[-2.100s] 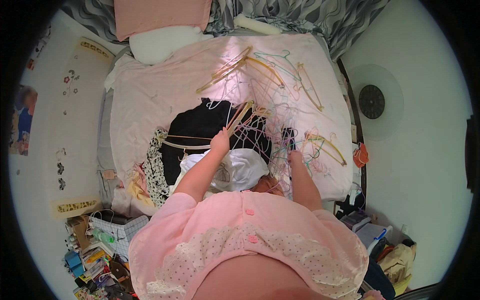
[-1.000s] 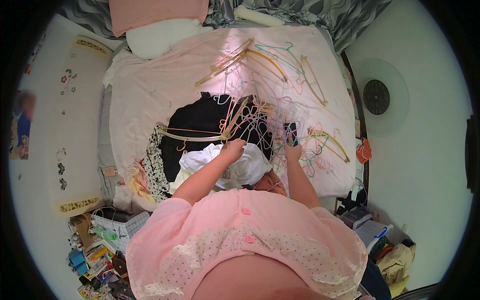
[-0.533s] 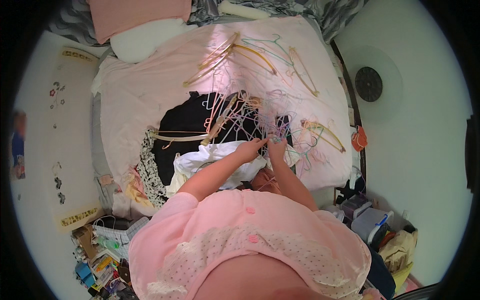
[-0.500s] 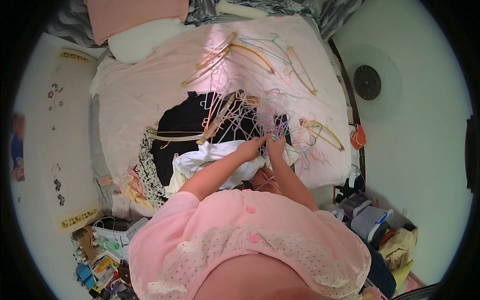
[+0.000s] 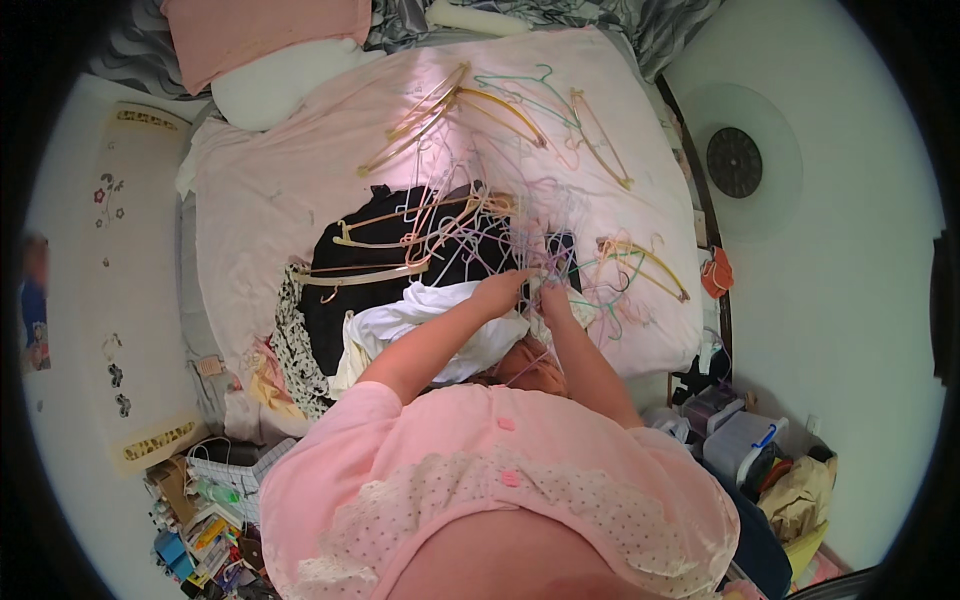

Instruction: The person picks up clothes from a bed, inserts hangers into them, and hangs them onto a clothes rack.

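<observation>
Both hands work at the near edge of a tangled heap of thin coloured clothes hangers (image 5: 480, 245), piled on black clothing (image 5: 335, 215) on the bed. My left hand (image 5: 502, 293) is closed at the heap, its fingers bunched around hangers. Close beside it, my right hand (image 5: 555, 302) is also closed on hangers; the exact ones in each hand are too small to tell apart. White clothing (image 5: 400, 325) lies under my left forearm. To the left, a pale gold hanger (image 5: 365, 277) lies on the black cloth, with another gold hanger (image 5: 375, 240) just beyond it.
Farther up the pink bed (image 5: 270, 180) lie several gold hangers (image 5: 410, 135) and a green hanger (image 5: 525, 80). More hangers (image 5: 650, 270) are to the right. Black-and-white patterned cloth (image 5: 290, 345) lies at left. Storage boxes (image 5: 735, 440) stand at lower right, a cluttered basket (image 5: 225, 470) at lower left.
A gold hanger that stood tilted in the heap now lies stretched out to the left over the black clothing. My hands stay close together, shifted only slightly.
</observation>
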### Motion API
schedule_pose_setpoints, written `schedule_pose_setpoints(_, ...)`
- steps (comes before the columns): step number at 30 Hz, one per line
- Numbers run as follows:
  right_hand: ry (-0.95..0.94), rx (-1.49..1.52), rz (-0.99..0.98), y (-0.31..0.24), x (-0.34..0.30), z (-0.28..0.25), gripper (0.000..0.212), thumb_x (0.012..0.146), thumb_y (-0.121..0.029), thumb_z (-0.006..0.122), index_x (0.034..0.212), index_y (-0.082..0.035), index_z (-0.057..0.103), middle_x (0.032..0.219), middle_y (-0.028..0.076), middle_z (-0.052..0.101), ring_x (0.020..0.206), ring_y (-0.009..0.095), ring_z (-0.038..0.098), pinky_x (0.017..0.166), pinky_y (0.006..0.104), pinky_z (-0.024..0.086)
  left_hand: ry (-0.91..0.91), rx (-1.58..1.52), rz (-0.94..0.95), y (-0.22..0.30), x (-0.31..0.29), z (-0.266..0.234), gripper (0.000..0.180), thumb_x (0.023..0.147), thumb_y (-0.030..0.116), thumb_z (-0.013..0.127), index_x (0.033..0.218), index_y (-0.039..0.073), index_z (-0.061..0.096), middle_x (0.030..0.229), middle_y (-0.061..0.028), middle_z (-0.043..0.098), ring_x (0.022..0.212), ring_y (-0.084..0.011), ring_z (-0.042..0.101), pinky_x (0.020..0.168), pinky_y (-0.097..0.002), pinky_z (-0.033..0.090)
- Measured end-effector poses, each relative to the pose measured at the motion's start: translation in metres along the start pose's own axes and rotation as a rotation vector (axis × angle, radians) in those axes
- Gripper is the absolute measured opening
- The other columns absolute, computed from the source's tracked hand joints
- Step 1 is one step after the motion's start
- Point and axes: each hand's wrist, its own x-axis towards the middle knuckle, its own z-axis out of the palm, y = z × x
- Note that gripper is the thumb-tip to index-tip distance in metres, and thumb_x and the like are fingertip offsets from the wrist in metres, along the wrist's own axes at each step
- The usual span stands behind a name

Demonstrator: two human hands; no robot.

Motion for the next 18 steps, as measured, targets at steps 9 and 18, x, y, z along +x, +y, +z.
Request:
schedule_pose_setpoints(9, 0.557, -1.154, -0.915, 0.021, -0.034, 0.01, 0.037, 0.069, 0.003, 0.045, 0.105, 0.0, 0.049, 0.104, 0.021, 0.052, 0.094, 0.037, 0.052, 0.081, 0.0422, 0.041, 0.142, 0.187, -0.354, -0.077, 0.017, -0.01, 0.052, 0.073, 0.002, 0.046, 0.124, 0.005, 0.036, 0.137, -0.0121, 0.026, 0.086, -0.0303, 0.059, 0.066, -0.0396, 0.049)
schedule_pose_setpoints(18, -0.322, -0.835, -0.443, -0.022, -0.063, -0.002, 0.036, 0.077, -0.003, 0.04, 0.111, -0.003, 0.05, 0.076, 0.009, 0.061, 0.076, 0.023, 0.058, 0.071, 0.0313, 0.044, 0.116, 0.463, -0.372, -0.084, 0.03, -0.007, 0.052, 0.076, 0.007, 0.049, 0.126, 0.007, 0.034, 0.11, -0.0117, 0.045, 0.07, -0.0255, 0.059, 0.056, -0.0356, 0.049)
